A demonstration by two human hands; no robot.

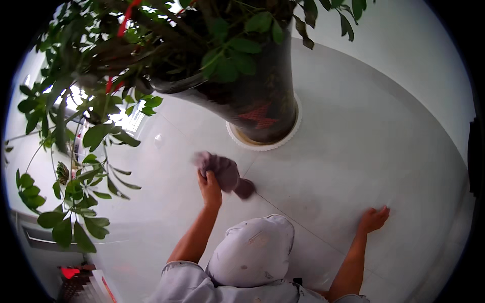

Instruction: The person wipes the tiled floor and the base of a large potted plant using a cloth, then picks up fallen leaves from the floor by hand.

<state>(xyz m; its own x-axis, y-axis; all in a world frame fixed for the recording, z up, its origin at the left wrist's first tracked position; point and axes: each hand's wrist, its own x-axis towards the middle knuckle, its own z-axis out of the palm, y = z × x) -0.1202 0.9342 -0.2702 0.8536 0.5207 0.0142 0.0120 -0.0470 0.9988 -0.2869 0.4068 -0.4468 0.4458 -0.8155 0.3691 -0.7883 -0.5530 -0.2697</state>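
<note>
My left hand (210,189) grips a bunched mauve-brown cloth (223,172), blurred at its far end, in front of the plant pot. A rounded, darker brown piece (245,188) shows just beyond the cloth; whether it belongs to the cloth or is a shoe tip, I cannot tell. Off to the right, my right hand (373,219) is low over the pale tiled floor (341,151), its fingers partly curled. Whether anything is pinched at its fingertips is unclear. Between my arms is my bent knee (252,250) in light, spotted trousers.
A large dark pot (261,87) with a red mark stands in a white-rimmed saucer (299,113). Leafy branches (94,136) with red ribbons (127,19) overhang the left side. A white wall (409,49) curves along the right. A red item (70,272) sits at lower left.
</note>
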